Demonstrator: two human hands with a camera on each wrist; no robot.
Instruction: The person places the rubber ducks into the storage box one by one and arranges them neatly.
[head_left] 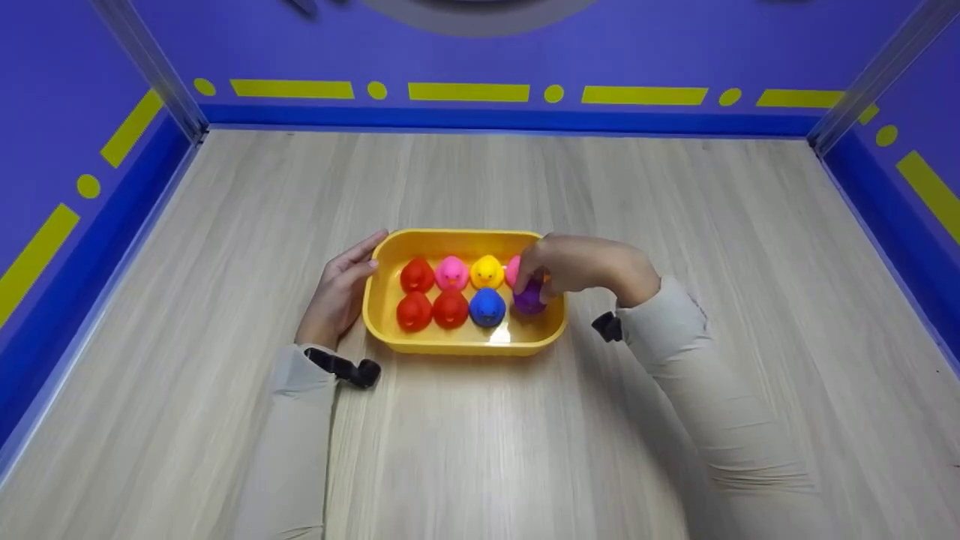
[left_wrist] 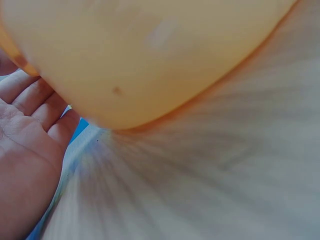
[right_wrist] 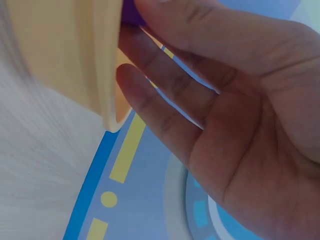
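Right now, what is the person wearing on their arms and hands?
Both hands, left hand and right hand, are bare. Each arm wears a long, loose, pale beige fabric sleeve, with a small black strapped-on device at each wrist.

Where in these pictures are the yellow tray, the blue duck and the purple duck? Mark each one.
yellow tray (head_left: 457, 346): head view, on its near rim.
blue duck (head_left: 487, 307): head view, on the middle of its body.
purple duck (head_left: 529, 301): head view, on the part showing below the right hand's fingers.
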